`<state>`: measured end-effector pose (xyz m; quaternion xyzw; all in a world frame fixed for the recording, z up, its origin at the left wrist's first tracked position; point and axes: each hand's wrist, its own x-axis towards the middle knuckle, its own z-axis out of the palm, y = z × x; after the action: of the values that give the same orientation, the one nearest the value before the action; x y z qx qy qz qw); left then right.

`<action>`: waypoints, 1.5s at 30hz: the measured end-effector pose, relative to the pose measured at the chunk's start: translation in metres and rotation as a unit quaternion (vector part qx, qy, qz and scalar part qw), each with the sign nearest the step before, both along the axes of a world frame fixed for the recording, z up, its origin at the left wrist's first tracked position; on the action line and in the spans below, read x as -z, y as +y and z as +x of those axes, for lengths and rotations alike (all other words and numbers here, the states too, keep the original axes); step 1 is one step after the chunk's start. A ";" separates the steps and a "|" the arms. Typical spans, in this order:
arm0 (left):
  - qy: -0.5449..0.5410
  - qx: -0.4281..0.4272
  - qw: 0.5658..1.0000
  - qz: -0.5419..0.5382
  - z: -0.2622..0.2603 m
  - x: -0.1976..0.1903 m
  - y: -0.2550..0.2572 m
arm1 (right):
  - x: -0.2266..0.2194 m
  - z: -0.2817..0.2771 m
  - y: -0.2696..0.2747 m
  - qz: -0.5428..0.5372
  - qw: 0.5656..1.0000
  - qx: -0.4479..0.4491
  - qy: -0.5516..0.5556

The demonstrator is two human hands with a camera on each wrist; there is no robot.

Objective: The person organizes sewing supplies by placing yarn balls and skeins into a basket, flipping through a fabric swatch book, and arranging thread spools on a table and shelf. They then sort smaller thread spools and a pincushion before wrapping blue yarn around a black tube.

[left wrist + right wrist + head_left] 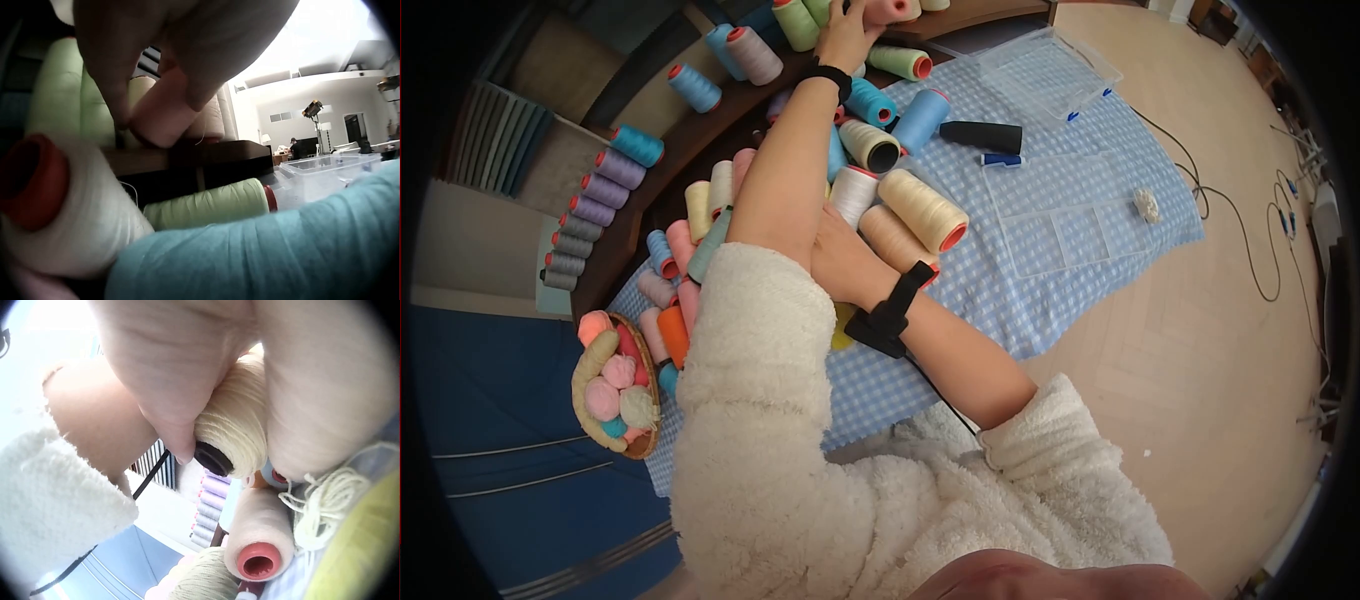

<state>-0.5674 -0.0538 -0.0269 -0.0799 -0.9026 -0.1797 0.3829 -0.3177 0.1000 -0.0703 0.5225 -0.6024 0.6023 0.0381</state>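
Note:
At the top of the head view, my left hand point(848, 40) reaches to the shelf and holds a pink spool point(887, 11). The left wrist view has the fingers of that hand point(181, 44) pinching the pink spool point(164, 112), tilted above the shelf edge. Lower down, my right hand point(840, 262) is partly covered by the left forearm, among spools on the cloth. In the right wrist view this hand point(181, 369) grips a cream spool point(234, 422) with a dark core; the head view hides that spool.
Many spools lie on the checked cloth point(1040, 310), with more along the curved shelf point(685, 130). A basket point(657, 420) of yarn balls stands at the left. Clear plastic boxes point(1050, 75), a black cylinder point(980, 136) and white yarn point(1147, 206) are at the right.

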 end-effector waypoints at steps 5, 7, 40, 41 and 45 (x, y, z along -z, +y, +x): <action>-0.081 -0.087 0.986 -0.113 0.018 -0.015 0.026 | -0.004 0.001 0.001 -0.012 0.999 -0.005 -0.040; -0.055 -0.107 0.973 -0.198 0.005 -0.001 0.019 | -0.003 0.001 0.001 -0.004 0.999 -0.010 -0.042; -0.177 0.090 0.957 -0.213 -0.007 0.047 0.015 | 0.004 0.000 -0.003 -0.011 1.000 -0.004 -0.025; -0.139 0.124 0.956 -0.228 -0.014 0.058 0.011 | 0.007 0.000 -0.005 -0.010 0.999 -0.006 -0.044; -0.219 -0.008 0.929 -0.298 0.005 0.035 0.035 | 0.006 0.001 -0.005 -0.021 0.997 -0.007 -0.072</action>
<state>-0.5624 -0.0187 -0.0621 -0.1416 -0.9766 0.0872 0.1360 -0.3171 0.0951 -0.0760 0.4813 -0.5872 0.6508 0.0011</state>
